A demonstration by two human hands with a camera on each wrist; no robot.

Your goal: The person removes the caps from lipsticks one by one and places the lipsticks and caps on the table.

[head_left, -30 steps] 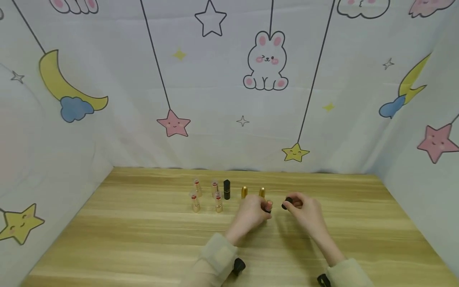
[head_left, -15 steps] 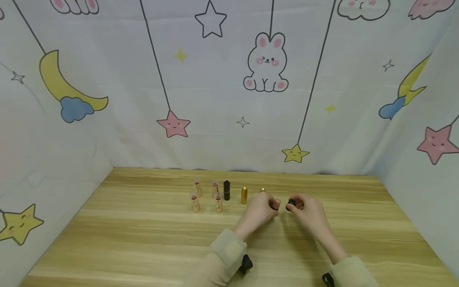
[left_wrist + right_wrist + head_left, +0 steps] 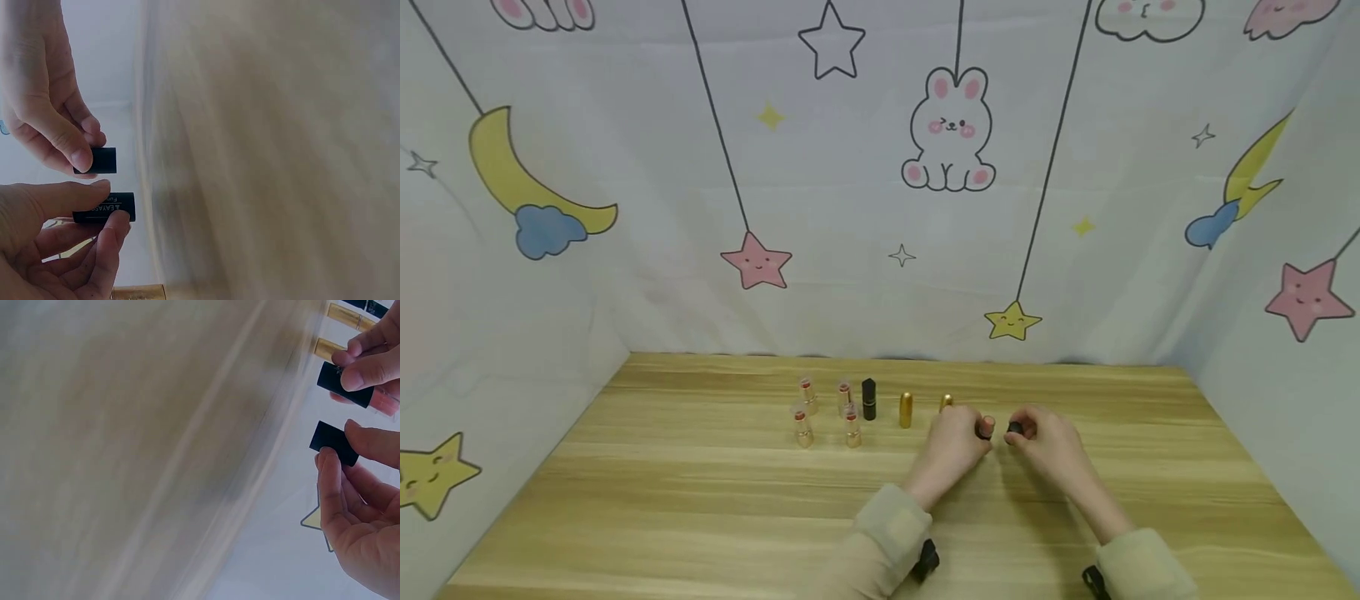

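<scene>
My left hand pinches a lipstick between thumb and fingers. It has a black lower tube with pale lettering and a pink upper end. My right hand pinches a short black cylinder, cap-like, by its sides. In the left wrist view a small gap separates this black cap from the black tube, the two lying roughly parallel. Both hands are close together above the table's right half. One gold lipstick stands just behind my left hand, partly hidden by it.
Another gold lipstick and a black lipstick stand to the left. Beyond them are several clear-capped lipsticks with red tips, one a front lipstick. The wooden table meets a printed white curtain at the back.
My left hand has moved right with the lipstick, uncovering one gold lipstick. The right hand has shifted slightly right, still holding the black cap; the gap between the hands is narrower.
</scene>
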